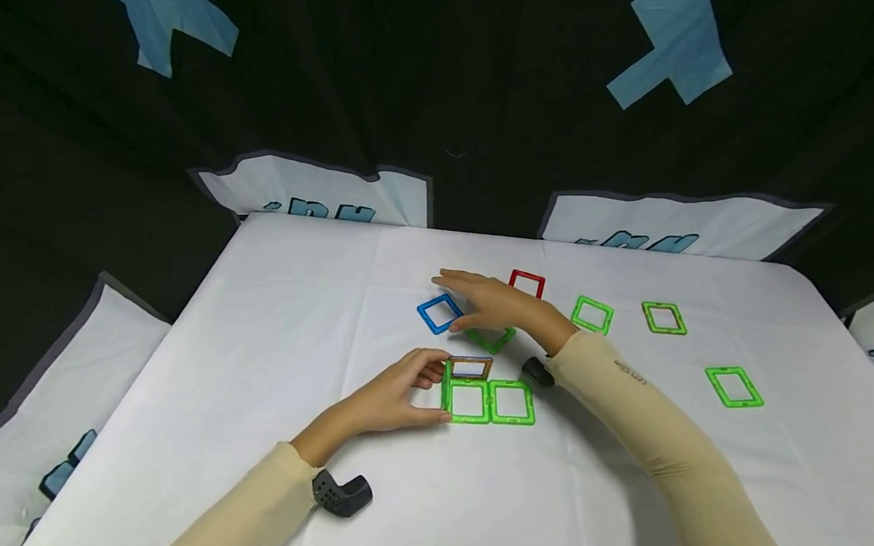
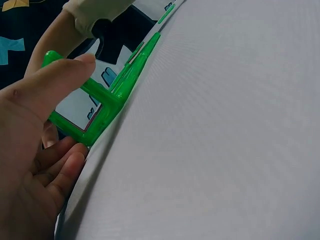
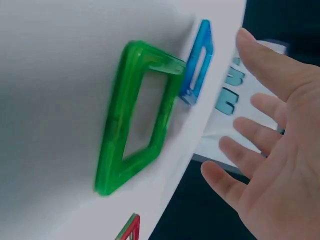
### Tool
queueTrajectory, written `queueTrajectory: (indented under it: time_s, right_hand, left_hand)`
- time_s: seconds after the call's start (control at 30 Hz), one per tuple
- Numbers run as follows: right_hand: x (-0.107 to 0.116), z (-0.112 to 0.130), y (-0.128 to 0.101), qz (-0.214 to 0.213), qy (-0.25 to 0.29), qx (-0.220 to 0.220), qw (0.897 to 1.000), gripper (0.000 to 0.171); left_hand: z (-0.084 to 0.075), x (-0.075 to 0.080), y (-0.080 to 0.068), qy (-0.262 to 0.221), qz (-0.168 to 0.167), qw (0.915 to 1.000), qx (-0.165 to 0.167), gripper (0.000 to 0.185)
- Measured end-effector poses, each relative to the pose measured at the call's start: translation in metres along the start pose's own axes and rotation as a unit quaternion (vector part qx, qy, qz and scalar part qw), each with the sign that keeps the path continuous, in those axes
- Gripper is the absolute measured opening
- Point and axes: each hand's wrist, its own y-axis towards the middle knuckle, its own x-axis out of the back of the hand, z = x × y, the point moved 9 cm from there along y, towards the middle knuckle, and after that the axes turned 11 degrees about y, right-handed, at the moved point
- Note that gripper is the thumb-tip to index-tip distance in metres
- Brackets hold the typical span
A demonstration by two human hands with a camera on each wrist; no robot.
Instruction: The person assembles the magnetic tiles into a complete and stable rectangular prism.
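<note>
My left hand (image 1: 402,392) holds an upright green square frame tile (image 1: 447,393) between thumb and fingers; the left wrist view shows the thumb against this green tile (image 2: 102,90). Two green frame tiles, one (image 1: 470,420) beside the upright tile and another (image 1: 514,421) to its right, lie flat and adjoining. An orange-brown frame tile (image 1: 485,370) stands at the back. Over a blue frame tile (image 1: 426,320) and a loose green tile (image 1: 480,342) hovers my right hand (image 1: 487,299), fingers spread, holding nothing. Its wrist view shows the green tile (image 3: 112,125) nearer than the blue one (image 3: 204,77).
Behind the right wrist lies a red frame tile (image 1: 529,274), partly hidden. Three green tiles lie farther right: one (image 1: 592,300) near the forearm, another (image 1: 664,304) beyond it, and one (image 1: 733,370) nearer the right edge. A white cloth (image 1: 319,313) covers the table.
</note>
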Motion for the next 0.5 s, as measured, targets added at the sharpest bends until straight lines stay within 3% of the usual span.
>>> queueTrajectory:
  time_s: [0.23, 0.5]
  right_hand:
    - [-0.018, -0.001, 0.016, 0.054, -0.045, -0.032, 0.997, 0.078]
    - [-0.019, -0.002, 0.018, 0.056, -0.078, -0.057, 0.994, 0.068]
  left_hand:
    - [0.002, 0.0, 0.001, 0.0, -0.003, 1.0, -0.002, 0.072]
    - [0.003, 0.0, 0.001, -0.005, 0.0, 1.0, -0.002, 0.071]
